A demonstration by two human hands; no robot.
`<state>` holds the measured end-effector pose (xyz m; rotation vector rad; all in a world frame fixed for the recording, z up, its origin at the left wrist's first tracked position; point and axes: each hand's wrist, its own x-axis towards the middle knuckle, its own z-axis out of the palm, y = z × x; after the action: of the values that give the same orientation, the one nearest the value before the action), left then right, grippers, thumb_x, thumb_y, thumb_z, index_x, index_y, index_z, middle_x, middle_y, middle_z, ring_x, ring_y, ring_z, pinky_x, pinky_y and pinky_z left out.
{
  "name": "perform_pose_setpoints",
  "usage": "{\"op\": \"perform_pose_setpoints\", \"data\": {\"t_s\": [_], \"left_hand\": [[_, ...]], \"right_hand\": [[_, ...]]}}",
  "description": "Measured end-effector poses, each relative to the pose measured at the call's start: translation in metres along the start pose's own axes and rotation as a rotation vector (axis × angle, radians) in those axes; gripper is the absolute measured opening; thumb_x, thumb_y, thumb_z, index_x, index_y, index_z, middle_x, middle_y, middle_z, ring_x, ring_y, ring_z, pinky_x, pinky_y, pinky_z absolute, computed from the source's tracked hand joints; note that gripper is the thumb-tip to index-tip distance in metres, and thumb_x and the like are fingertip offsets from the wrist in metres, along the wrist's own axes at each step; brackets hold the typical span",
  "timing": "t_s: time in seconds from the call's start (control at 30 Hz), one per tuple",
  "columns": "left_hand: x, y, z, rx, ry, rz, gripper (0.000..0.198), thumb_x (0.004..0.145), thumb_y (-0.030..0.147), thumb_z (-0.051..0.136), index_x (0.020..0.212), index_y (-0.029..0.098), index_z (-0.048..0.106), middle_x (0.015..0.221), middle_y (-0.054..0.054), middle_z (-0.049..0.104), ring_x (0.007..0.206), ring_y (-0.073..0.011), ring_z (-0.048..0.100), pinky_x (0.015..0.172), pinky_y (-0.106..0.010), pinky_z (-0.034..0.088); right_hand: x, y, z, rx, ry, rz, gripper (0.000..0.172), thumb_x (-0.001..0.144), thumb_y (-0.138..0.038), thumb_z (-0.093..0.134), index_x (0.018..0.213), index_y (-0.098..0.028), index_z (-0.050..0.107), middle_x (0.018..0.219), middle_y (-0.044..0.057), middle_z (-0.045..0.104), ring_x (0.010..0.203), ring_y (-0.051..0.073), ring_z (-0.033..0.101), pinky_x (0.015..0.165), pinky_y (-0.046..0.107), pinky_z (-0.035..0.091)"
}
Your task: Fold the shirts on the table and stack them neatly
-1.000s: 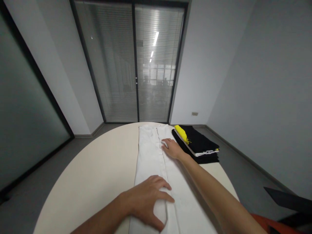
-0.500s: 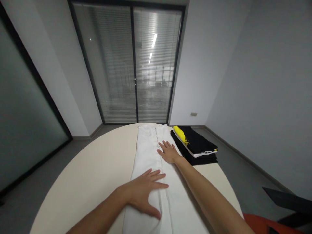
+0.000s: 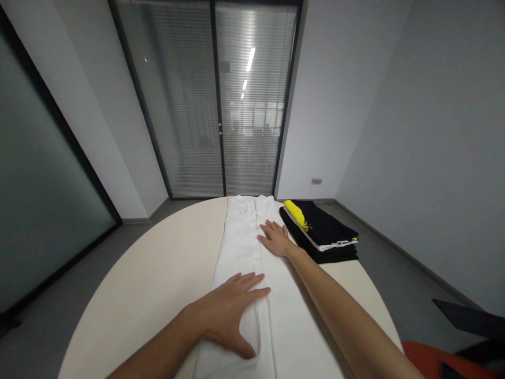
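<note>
Running from 12 to 6 o'clock, as on a dial laid over the tabletop (image 3: 169,263), a white cloth (image 3: 239,237) is spread lengthwise, its inner edges brought close along a middle line. Near 6 o'clock it is overlain by the left grip (image 3: 223,313), thumb and fingers held wide apart; toward 1 o'clock it is overlain by the right grip (image 3: 278,243), whose fingers are spread loosely and clamped on nothing. How firmly the cloth is pressed cannot be told. The middle line could be rucked if the two palms were pushed unevenly, and the far end could be slid over the rim at 12 o'clock by a forward shove. At 2 o'clock, just beside the cloth, the folded stack (image 3: 325,223) could be knocked askew if the right forearm (image 3: 339,313) were swung outward. The tabletop is pale, smooth-looking and rounded. Beyond it, blind-covered glass doors (image 3: 252,163) are seen at 12 o'clock, a frosted panel (image 3: 35,173) at 10 o'clock, and a red object (image 3: 422,355), partly cut off, at 4 o'clock.
</note>
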<state>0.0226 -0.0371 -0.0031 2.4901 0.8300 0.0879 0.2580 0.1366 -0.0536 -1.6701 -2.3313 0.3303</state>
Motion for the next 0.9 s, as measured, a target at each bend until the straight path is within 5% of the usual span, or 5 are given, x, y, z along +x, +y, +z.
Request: {"op": "perform_pose_setpoints", "data": {"t_s": [0.23, 0.43, 0.57, 0.9], "left_hand": [[-0.002, 0.034, 0.005, -0.086, 0.012, 0.106, 0.067, 0.064, 0.054, 0.085, 0.121, 0.026, 0.064, 0.147, -0.009, 0.049, 0.134, -0.0312, 0.045, 0.113, -0.045, 0.034], [0.002, 0.034, 0.003, -0.157, -0.018, 0.222, 0.016, 0.076, 0.032, 0.079, 0.09, 0.027, 0.074, 0.128, -0.002, 0.061, 0.12, -0.0237, 0.055, 0.105, -0.036, 0.042], [0.005, 0.028, -0.001, -0.041, 0.085, 0.167, 0.023, 0.08, 0.01, 0.066, 0.093, 0.027, 0.073, 0.117, -0.001, 0.064, 0.113, -0.0191, 0.056, 0.103, -0.032, 0.042], [0.004, 0.032, -0.007, 0.004, 0.062, 0.142, 0.014, 0.087, 0.012, 0.058, 0.091, 0.024, 0.066, 0.114, -0.003, 0.064, 0.113, -0.0193, 0.055, 0.1, -0.03, 0.042]], "right_hand": [[-0.059, 0.008, -0.017, -0.016, -0.069, -0.117, 0.054, 0.096, -0.048, 0.049, 0.147, -0.03, 0.049, 0.159, 0.011, 0.036, 0.146, 0.034, 0.03, 0.117, 0.056, 0.016], [-0.091, 0.01, -0.014, 0.046, 0.002, -0.178, 0.046, 0.1, -0.043, 0.042, 0.143, -0.031, 0.053, 0.154, 0.007, 0.044, 0.144, 0.028, 0.034, 0.119, 0.054, 0.017], [-0.094, 0.004, -0.015, 0.081, 0.058, -0.301, 0.039, 0.101, -0.036, 0.042, 0.134, -0.032, 0.062, 0.145, 0.006, 0.055, 0.138, 0.026, 0.042, 0.117, 0.05, 0.024], [-0.1, -0.024, -0.017, 0.149, 0.046, -0.478, 0.034, 0.1, -0.032, 0.045, 0.125, -0.028, 0.069, 0.136, 0.008, 0.06, 0.127, 0.023, 0.052, 0.109, 0.039, 0.04]]}}
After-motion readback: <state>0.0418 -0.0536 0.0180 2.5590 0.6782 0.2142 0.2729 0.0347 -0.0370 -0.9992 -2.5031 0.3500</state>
